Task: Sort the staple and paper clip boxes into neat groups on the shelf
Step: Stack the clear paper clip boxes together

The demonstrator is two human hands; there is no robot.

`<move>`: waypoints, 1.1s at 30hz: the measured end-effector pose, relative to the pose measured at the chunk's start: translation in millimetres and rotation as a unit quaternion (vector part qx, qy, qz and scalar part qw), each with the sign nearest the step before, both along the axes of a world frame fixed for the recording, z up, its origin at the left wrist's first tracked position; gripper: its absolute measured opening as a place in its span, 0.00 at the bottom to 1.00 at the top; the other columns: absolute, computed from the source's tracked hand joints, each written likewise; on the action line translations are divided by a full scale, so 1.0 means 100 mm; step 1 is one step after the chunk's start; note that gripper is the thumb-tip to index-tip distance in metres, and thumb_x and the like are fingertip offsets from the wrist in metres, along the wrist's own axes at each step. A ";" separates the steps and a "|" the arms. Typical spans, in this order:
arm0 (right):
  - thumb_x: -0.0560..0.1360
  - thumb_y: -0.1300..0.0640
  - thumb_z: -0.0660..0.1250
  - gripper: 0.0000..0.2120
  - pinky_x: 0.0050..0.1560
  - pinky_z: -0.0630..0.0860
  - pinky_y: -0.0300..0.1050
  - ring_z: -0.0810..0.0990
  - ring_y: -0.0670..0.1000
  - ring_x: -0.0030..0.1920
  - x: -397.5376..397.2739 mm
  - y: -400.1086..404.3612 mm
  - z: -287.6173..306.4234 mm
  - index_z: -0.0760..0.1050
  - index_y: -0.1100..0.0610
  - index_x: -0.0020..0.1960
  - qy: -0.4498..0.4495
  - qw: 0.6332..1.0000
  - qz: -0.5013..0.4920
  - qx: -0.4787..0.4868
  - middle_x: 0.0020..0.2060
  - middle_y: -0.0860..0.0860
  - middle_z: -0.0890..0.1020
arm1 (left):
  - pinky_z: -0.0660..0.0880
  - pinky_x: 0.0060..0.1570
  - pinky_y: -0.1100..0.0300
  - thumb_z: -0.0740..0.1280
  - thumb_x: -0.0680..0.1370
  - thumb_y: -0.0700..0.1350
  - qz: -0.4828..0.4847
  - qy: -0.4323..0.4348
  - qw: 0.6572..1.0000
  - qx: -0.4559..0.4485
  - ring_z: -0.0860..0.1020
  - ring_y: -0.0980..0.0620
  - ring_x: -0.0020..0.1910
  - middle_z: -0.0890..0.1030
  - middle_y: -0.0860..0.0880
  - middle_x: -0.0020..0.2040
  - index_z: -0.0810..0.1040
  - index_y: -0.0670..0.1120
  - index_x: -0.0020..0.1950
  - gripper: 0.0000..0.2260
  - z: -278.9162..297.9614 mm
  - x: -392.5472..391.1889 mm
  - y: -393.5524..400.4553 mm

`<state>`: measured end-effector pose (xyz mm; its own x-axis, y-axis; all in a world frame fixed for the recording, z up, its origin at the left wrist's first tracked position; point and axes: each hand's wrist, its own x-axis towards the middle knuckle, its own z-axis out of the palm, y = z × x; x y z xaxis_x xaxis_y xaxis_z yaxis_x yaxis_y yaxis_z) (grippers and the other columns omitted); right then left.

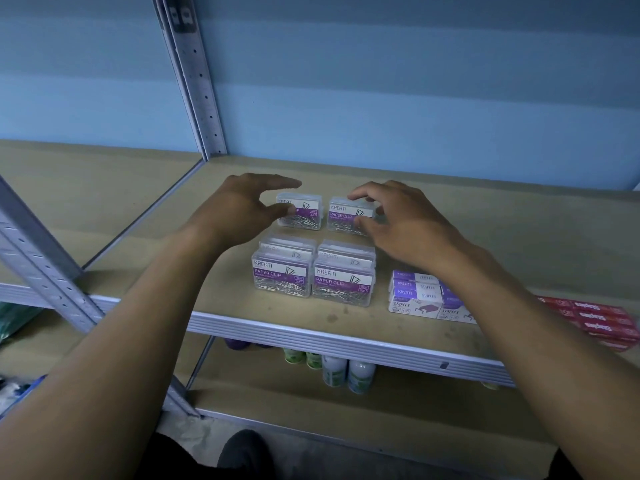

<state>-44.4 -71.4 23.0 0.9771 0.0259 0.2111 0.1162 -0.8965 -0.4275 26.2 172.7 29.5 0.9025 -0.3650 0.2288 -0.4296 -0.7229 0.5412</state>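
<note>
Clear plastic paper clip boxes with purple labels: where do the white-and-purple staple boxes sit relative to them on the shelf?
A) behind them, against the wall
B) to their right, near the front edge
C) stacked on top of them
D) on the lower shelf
B: the white-and-purple staple boxes stand right of the clear plastic paper clip boxes, by the shelf's front edge.

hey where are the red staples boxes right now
In the head view the red staples boxes lie at the far right of the shelf, near its front edge, just right of the white and purple staples boxes and beyond the right forearm.
</note>
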 end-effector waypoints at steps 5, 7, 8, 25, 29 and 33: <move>0.79 0.52 0.68 0.14 0.60 0.75 0.49 0.78 0.50 0.56 0.03 0.00 -0.02 0.76 0.44 0.64 -0.009 1.000 -0.002 0.010 0.58 0.49 0.78 | 0.68 0.53 0.63 0.71 0.76 0.50 -0.006 -0.010 1.000 0.006 0.77 0.56 0.51 0.80 0.54 0.64 0.80 0.60 0.62 0.15 -0.05 0.08 -0.02; 0.78 0.53 0.69 0.13 0.58 0.75 0.48 0.78 0.50 0.54 0.03 0.01 -0.03 0.78 0.44 0.61 -0.015 1.000 -0.008 0.023 0.56 0.48 0.79 | 0.68 0.52 0.64 0.72 0.75 0.48 -0.001 -0.015 1.000 0.000 0.75 0.58 0.49 0.81 0.55 0.62 0.81 0.59 0.61 0.15 -0.07 0.08 -0.05; 0.77 0.54 0.70 0.12 0.57 0.76 0.47 0.78 0.51 0.53 0.03 0.01 -0.03 0.78 0.44 0.59 -0.020 0.999 -0.012 0.032 0.54 0.48 0.79 | 0.68 0.50 0.65 0.73 0.75 0.48 0.003 -0.019 1.000 -0.006 0.76 0.58 0.48 0.81 0.55 0.61 0.82 0.58 0.60 0.15 -0.07 0.08 -0.06; 0.76 0.54 0.73 0.09 0.50 0.81 0.47 0.82 0.46 0.42 -0.32 0.03 0.20 0.82 0.44 0.54 -0.076 0.992 0.008 0.096 0.50 0.43 0.82 | 0.66 0.28 0.76 0.74 0.73 0.43 -0.010 -0.017 0.995 -0.099 0.84 0.58 0.39 0.82 0.66 0.34 0.86 0.54 0.51 0.08 0.26 -0.36 0.08; 0.75 0.54 0.73 0.09 0.50 0.81 0.49 0.83 0.46 0.42 -0.41 0.05 0.22 0.82 0.42 0.52 -0.060 0.994 0.015 0.095 0.50 0.42 0.83 | 0.67 0.30 0.77 0.74 0.73 0.43 -0.021 -0.014 0.996 -0.091 0.84 0.60 0.37 0.83 0.64 0.39 0.86 0.55 0.51 0.09 0.25 -0.45 0.13; 0.75 0.53 0.73 0.08 0.49 0.81 0.47 0.82 0.43 0.41 -0.48 0.06 0.23 0.83 0.42 0.51 -0.049 0.995 0.020 0.081 0.49 0.42 0.83 | 0.76 0.39 0.71 0.74 0.73 0.44 -0.027 0.020 0.995 -0.092 0.84 0.60 0.38 0.85 0.59 0.48 0.86 0.56 0.51 0.09 0.23 -0.50 0.16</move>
